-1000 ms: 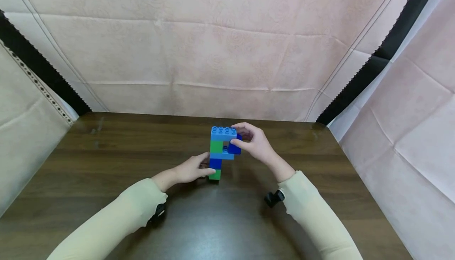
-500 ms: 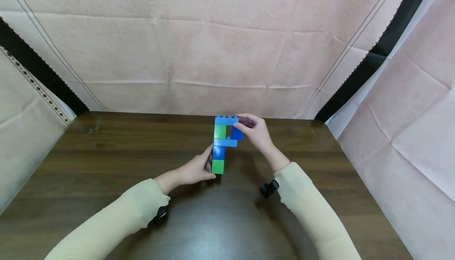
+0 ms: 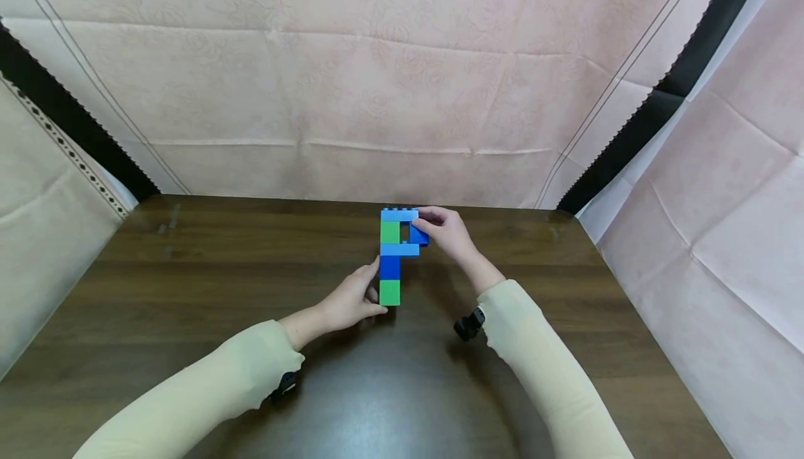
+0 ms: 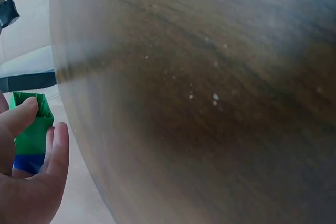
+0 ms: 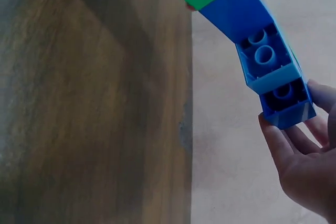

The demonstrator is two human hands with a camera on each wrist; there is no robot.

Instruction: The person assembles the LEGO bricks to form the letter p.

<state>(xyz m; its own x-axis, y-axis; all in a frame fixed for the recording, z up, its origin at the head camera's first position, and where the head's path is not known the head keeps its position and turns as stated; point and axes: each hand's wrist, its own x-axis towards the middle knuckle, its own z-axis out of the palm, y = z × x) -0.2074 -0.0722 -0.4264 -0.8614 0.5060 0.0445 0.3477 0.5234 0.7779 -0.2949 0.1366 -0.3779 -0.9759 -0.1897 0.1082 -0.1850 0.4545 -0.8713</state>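
Both hands hold one P-shaped figure of toy building bricks [image 3: 390,267], studs at its far end. It joins green, dark blue and light blue bricks. My left hand [image 3: 347,300] grips the low end from the left. In the left wrist view its thumb lies over the hollow underside of the end green brick [image 4: 31,137], fingers along the other side. My right hand [image 3: 449,234] pinches the offset dark blue brick [image 5: 289,115] at the upper right. The right wrist view shows hollow undersides of the light blue brick [image 5: 265,59] and that dark blue one.
A brown wood-grain table [image 3: 207,271] lies below, its far edge just beyond the figure. Pale fabric [image 3: 402,96] hangs behind and at the sides, with black strips [image 3: 666,100] at the corners. Dark wrist cameras [image 3: 469,324] sit under both sleeves.
The brick figure has tipped so its front faces the head view, and shifted slightly right and away. My left thumb has moved from the front to the low end; my right hand keeps its pinch.
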